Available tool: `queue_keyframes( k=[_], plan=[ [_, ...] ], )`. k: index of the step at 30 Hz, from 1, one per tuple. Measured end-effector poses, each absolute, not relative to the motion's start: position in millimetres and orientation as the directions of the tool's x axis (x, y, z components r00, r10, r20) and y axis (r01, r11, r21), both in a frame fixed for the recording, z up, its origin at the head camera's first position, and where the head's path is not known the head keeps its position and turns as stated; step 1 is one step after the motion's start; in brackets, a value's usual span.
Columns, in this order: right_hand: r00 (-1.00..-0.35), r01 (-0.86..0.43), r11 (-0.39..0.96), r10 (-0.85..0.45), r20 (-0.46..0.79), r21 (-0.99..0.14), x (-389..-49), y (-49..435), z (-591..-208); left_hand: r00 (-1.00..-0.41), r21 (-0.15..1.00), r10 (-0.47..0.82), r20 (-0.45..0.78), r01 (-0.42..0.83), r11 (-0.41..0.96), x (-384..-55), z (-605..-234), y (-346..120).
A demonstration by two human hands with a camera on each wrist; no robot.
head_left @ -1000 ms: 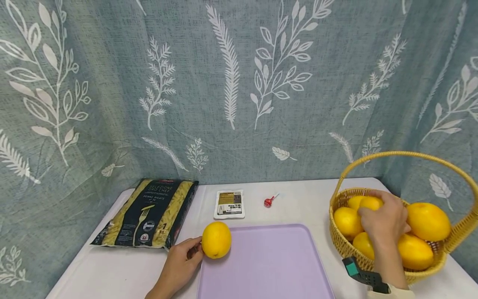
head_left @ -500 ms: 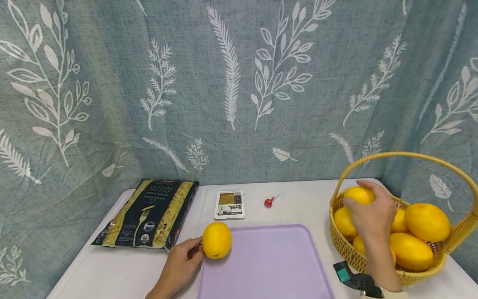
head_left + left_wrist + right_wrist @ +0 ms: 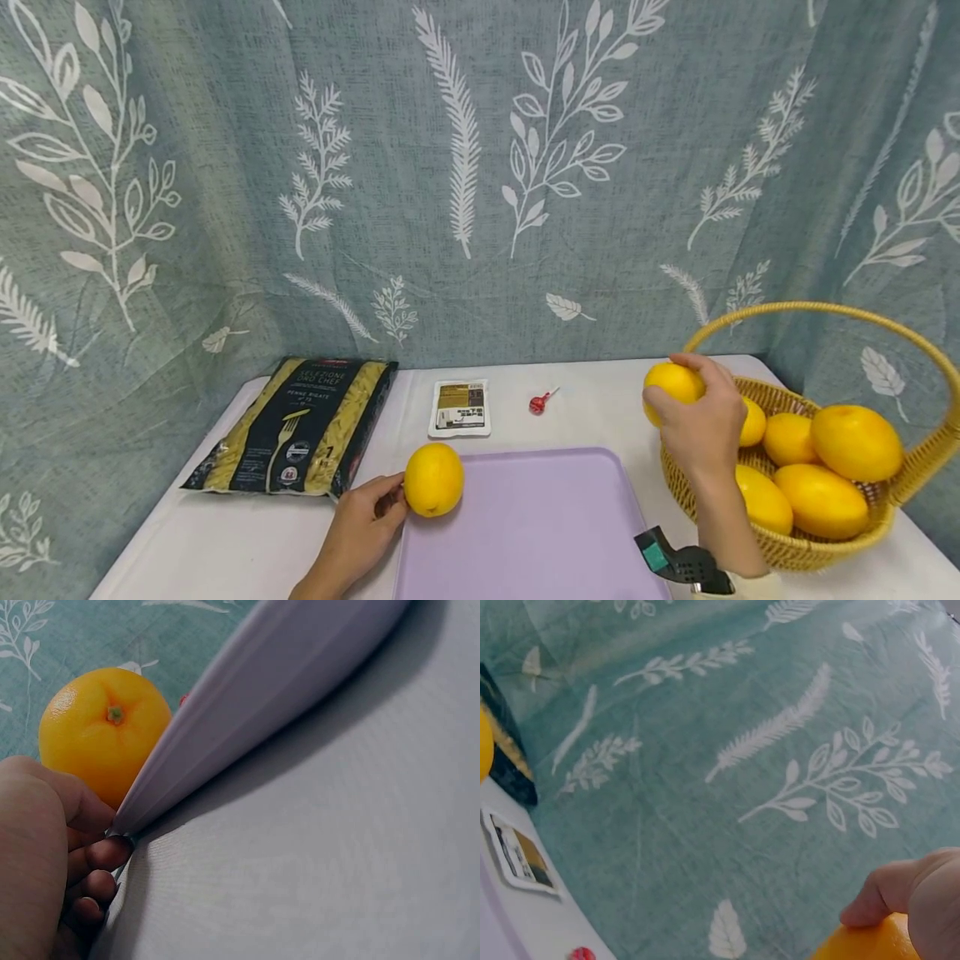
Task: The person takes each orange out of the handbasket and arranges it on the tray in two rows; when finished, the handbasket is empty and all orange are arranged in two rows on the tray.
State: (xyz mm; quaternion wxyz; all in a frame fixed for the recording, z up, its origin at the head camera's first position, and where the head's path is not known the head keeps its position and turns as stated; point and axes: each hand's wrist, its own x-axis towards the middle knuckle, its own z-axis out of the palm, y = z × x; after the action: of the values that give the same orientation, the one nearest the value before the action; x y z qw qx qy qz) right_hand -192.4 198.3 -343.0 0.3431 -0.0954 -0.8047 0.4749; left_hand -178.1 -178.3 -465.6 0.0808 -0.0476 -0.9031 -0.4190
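Note:
At the upper left corner of the lilac tray, my left hand pinches the tray's rim, thumb on top and curled fingers below. An orange with its green stem end showing in the left wrist view sits on that corner, right by the thumb. My right hand grips another orange between thumb and fingers, held up just left of the wicker basket. In the right wrist view only the top of this orange shows under the thumb.
Several yellow-orange fruits fill the basket, whose tall handle arches over them. Behind the tray lie a small flat packet and a red lollipop. A bag of penne lies at the left, before a patterned curtain.
My right hand has lifted an orange out of the basket and carried it left, past the basket's rim. The left hand, the tray and the orange on it stay in place.

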Motion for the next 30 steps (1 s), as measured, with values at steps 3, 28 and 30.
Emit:
queue_keyframes(
  k=[3, 28, 30],
  plan=[
    [-0.775, -0.202, 0.52, 0.433, 0.46, -0.83, -195.6, 189.2, -343.4, -0.981, 0.746, 0.017, 0.192, 0.157, 0.647, -178.7, -465.5, -178.6],
    [-0.881, -0.421, 0.446, 0.009, 0.474, -0.79, -218.5, 124.0, -388.0, -0.978, 0.757, 0.018, 0.209, 0.173, 0.63, -178.9, -467.6, -178.5],
    [-0.888, -0.416, 0.439, -0.009, 0.459, -0.796, -219.0, 119.0, -392.1, -0.979, 0.759, 0.018, 0.204, 0.169, 0.629, -178.8, -466.9, -178.2]
  ],
)
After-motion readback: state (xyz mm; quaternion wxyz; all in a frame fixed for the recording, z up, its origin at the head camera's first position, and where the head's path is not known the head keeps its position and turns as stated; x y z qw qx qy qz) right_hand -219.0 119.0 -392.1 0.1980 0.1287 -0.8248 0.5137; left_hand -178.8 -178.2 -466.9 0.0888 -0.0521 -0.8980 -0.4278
